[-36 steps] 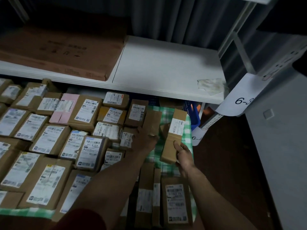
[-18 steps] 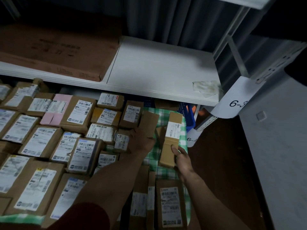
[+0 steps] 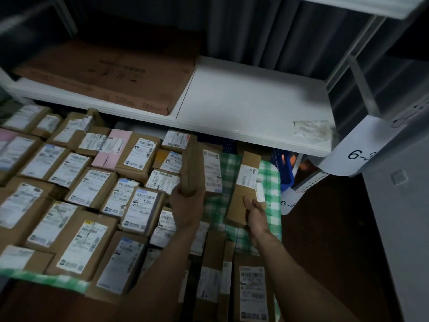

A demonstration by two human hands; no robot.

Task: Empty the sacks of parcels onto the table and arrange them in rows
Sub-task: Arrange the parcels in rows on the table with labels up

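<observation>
Parcels (image 3: 92, 189) pack the left; your left hand (image 3: 185, 206) clasps an upright box (image 3: 192, 168), your right hand (image 3: 255, 214) holds a long box (image 3: 239, 196) at the cloth's (image 3: 270, 177) right edge.

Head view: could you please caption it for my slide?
Left hand grips a tilted parcel; right hand holds a long parcel over the checked cloth.

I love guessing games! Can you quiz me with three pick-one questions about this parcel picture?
1. Where does the flat carton lie? A) on the white shelf B) on the floor C) in a hand
2. What colour is the checked cloth? A) red B) green C) yellow
3. What is the left hand doing? A) hanging empty B) pointing C) gripping a brown parcel
Answers: 1 A, it rests on the shelf; 2 B, green and white squares show; 3 C, it curls round the parcel.
</observation>
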